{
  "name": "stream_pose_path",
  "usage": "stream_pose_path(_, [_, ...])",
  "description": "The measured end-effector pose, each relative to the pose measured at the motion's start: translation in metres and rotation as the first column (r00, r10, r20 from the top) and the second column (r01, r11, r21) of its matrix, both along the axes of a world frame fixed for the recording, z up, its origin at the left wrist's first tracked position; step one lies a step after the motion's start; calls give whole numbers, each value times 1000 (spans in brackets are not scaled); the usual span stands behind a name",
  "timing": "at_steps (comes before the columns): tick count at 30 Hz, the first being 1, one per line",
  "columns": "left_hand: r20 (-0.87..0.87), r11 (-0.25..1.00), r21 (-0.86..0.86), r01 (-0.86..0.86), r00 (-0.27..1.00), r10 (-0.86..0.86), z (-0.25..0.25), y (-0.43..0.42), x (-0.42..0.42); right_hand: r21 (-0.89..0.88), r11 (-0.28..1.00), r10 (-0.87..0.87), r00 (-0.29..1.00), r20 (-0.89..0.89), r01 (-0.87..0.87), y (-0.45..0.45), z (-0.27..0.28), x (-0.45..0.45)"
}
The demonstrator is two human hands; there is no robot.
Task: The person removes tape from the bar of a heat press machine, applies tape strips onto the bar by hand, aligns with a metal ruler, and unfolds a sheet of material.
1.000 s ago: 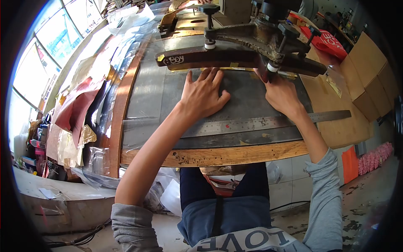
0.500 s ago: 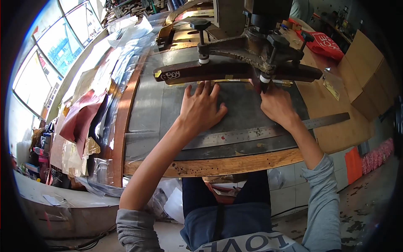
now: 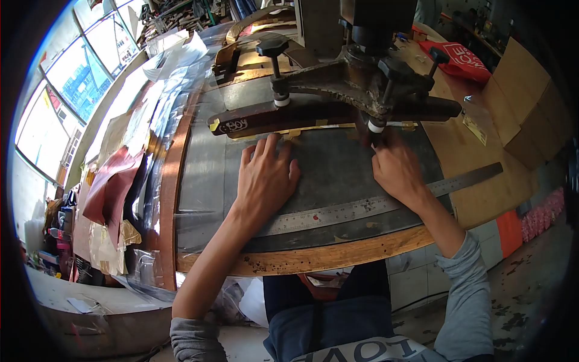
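I see the dark bar (image 3: 319,113) running left to right above the table (image 3: 338,253), just beyond my left hand's (image 3: 262,181) open fingers; my right hand (image 3: 398,172), nearer, curls, its grip unclear.

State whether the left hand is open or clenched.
Open: the left hand lies palm down over the dark surface, fingers extended, thumb apart.

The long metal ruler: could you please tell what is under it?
The ruler lies mostly on the dark sheet, with its right end over the brown board. Whatever is directly beneath the metal is covered, and the right wrist hides part of the ruler itself.
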State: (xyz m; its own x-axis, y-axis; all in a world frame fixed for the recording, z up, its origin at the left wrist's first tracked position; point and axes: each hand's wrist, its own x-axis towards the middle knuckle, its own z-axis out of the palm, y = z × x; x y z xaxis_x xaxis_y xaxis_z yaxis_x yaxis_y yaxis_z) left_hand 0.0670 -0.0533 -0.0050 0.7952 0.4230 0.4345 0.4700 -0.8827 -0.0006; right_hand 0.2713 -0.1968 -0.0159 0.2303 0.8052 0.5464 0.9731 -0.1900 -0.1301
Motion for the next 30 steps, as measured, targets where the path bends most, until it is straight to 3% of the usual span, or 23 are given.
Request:
stream_pose_path(9, [0, 992, -46, 113, 994, -114, -1, 10, 3, -21, 1000, -14, 1000, -19, 14, 0, -2, -6])
stream_pose_path(14, [-18, 993, -43, 106, 994, -107, 3, 8, 5, -169, 985, 47, 998, 30, -41, -21, 11, -50])
stream_pose_path(19, [-3, 1000, -7, 30, 1000, -30, 5, 3, 8, -148, 963, 239, 968, 75, -226, -32, 16, -98])
stream_pose_path(25, [111, 999, 43, 27, 993, -31, -4, 5, 6, -237, 944, 247, 968, 49, -229, 9, 15, -88])
stream_pose_path(30, [66, 999, 25, -27, 997, 25, -1, 1, 5, -197, 961, 206, 978, 37, -195, 42, 8, -81])
